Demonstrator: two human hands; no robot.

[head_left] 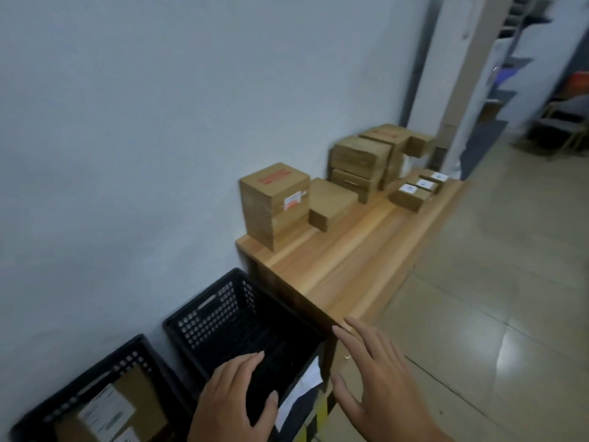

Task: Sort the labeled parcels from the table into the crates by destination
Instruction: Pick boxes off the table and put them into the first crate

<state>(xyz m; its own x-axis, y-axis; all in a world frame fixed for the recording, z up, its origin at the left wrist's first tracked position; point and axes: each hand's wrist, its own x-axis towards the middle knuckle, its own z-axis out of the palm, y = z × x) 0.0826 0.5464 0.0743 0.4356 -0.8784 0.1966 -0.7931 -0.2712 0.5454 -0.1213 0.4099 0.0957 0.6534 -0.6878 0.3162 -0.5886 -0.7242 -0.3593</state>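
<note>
Several brown cardboard parcels stand on a long wooden table along the wall: a tall box with red print nearest, a flat one beside it, a stack further back, and small white-labelled parcels near the front edge. Two black perforated crates sit on the floor left of the table. The right crate looks dark inside; the left crate holds a labelled parcel. My left hand hovers over the right crate, fingers relaxed, holding nothing. My right hand is spread open by the table's near corner.
A white label hangs on the right crate's front wall. Yellow-black tape marks the floor below. Shiny tiled floor stretches right of the table. A doorway and shelving lie at the far right.
</note>
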